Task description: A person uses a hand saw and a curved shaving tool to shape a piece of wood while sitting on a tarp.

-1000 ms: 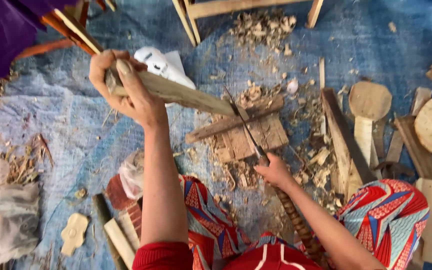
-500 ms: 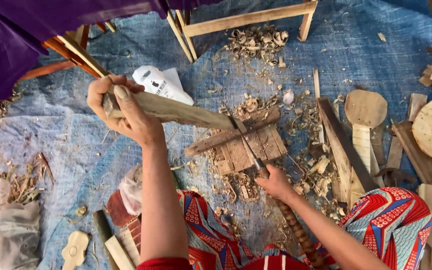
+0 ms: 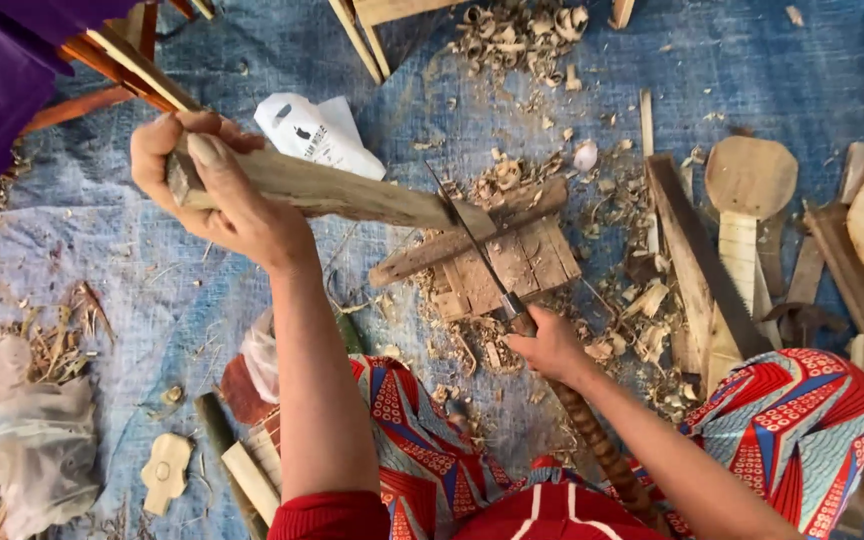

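Wooden billet (image 3: pixel 332 190), rough-hewn and elongated, is held level above the blue tarp (image 3: pixel 132 270), its far end resting at the wooden chopping block (image 3: pixel 512 262). Left hand (image 3: pixel 217 190) has its grip fully closed around the near end, fingers wrapped over the top. Right hand (image 3: pixel 552 345) has its grip closed on the handle of a long knife (image 3: pixel 472 245), whose blade meets the billet's far end. Judged from its grain and thickness, the billet is stiff, moderately light, dry and not slippery; splinters are probable along the cut faces. Hold is best taken at the uncut end, well apart from the blade. Wood shavings (image 3: pixel 512 30) lie scattered about the block, and a paddle-shaped wooden blank (image 3: pixel 747 185) lies near, to the right.
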